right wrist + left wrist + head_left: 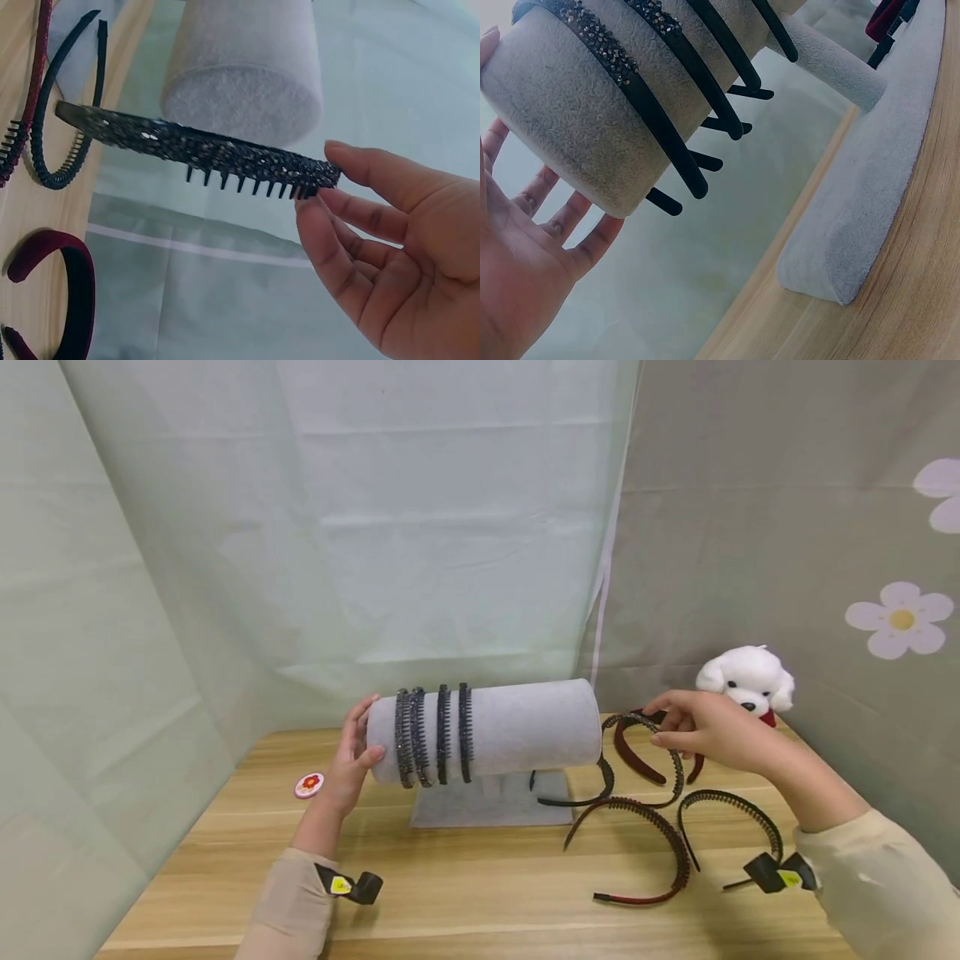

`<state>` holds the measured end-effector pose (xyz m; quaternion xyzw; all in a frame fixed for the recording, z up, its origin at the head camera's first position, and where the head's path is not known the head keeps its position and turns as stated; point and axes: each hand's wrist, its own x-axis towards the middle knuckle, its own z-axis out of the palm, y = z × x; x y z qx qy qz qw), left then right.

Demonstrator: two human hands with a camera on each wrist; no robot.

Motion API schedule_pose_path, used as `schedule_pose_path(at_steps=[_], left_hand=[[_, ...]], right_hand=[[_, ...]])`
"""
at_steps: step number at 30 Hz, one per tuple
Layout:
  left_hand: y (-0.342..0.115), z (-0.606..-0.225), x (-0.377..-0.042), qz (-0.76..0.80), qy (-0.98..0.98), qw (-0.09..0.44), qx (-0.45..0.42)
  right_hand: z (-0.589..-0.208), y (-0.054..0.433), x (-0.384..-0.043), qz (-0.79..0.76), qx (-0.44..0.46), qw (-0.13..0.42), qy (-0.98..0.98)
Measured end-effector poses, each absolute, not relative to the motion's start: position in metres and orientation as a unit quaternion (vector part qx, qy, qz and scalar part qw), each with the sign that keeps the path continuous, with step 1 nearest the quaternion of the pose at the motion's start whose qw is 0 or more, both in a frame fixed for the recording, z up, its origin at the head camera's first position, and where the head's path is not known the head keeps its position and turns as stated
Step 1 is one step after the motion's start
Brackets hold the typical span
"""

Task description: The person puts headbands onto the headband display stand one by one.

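A grey, fuzzy headband stand (532, 727) has a horizontal cylinder on a post and flat base (465, 812). Several black toothed headbands (442, 735) hang round its left half, some with glittery stones. My left hand (345, 777) holds the cylinder's left end, thumb at the front and fingers behind; the left wrist view shows the fingertips touching it. Beyond the right end, my right hand (720, 731) pinches a black glittery headband (202, 146) between thumb and fingers. Its teeth show in the right wrist view, and it is apart from the cylinder.
On the wooden table, a dark red padded headband (636, 760), a red-and-black toothed headband (678, 852) and a black headband (768, 827) lie at the right. Another black headband (606, 781) lies by the base. A white plush dog (750, 677) sits behind; a flower badge (309, 785) lies left.
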<state>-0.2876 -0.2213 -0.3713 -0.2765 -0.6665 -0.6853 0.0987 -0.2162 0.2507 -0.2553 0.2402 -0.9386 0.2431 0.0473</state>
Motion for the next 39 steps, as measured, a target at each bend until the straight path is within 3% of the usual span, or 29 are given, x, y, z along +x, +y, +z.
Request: schedule_pose_path(at_steps=[11,39], left_hand=[[-0.222,-0.372,-0.288,-0.685,-0.669,0.095,-0.274],[-0.222,-0.376,-0.290,-0.675,-0.679,0.102,-0.270]], right_hand=[[-0.250,0.231,-0.225,0.225,0.204,0.113,-0.946],[-0.248,0.195,-0.245,0.214,0.197,0.141,-0.946]])
